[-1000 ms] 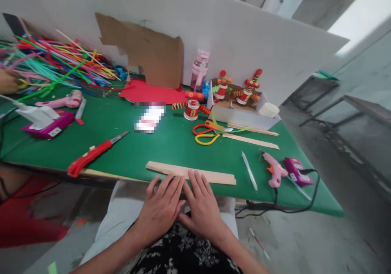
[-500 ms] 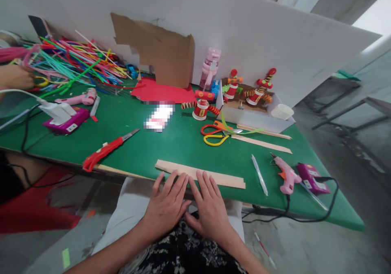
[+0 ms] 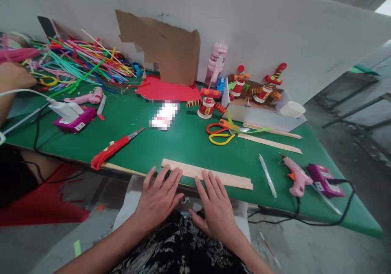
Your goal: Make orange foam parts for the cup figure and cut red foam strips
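A pale strip, looking like folded paper or thin wood, lies along the front edge of the green table. My left hand rests palm down with fingers spread, their tips on the strip's left part. On its middle lie the fingertips of my right hand, flat and stretched out. Left of my hands is a red utility knife with its blade out. Beyond the strip are scissors with red and yellow handles. A clear-bodied pen lies to the right.
Pink glue guns and purple power strips lie at both sides. Paper-cup figures stand by a white box. Pipe cleaners heap at back left, beside another person's hand. Cables hang over the front edge.
My hands have moved apart along the strip, the left one leftward. The whole scene has shifted slightly right in view. The other person's hand at the left has moved a little.
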Demonstrator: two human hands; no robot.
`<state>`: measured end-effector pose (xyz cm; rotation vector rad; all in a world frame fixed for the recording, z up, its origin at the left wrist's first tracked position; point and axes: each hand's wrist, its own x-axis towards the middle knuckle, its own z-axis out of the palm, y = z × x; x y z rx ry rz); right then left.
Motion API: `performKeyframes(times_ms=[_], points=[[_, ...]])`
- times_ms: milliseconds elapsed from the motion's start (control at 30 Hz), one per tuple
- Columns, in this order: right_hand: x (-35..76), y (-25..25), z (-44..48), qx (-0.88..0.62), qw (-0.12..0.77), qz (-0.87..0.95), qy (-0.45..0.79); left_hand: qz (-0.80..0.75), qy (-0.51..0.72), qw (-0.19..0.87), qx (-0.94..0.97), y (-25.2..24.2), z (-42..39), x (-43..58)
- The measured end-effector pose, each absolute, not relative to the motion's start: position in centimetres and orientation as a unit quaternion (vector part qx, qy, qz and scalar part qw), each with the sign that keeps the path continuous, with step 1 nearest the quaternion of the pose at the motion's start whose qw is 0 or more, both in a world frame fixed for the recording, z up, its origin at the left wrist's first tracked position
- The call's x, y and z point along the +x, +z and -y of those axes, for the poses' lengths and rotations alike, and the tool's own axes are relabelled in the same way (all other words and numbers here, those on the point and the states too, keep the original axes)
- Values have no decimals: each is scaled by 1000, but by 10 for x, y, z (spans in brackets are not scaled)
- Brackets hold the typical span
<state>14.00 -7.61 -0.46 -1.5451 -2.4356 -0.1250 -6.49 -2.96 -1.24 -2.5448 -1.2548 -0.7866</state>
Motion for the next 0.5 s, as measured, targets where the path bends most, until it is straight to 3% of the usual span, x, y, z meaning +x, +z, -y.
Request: performKeyframes(times_ms=[300, 500], points=[[139, -6, 77, -537, 124, 833, -43, 455, -267, 98, -844, -1, 31, -77], [139, -4, 77, -536, 117, 836, -25, 384, -289, 83, -873, 8, 37, -54]])
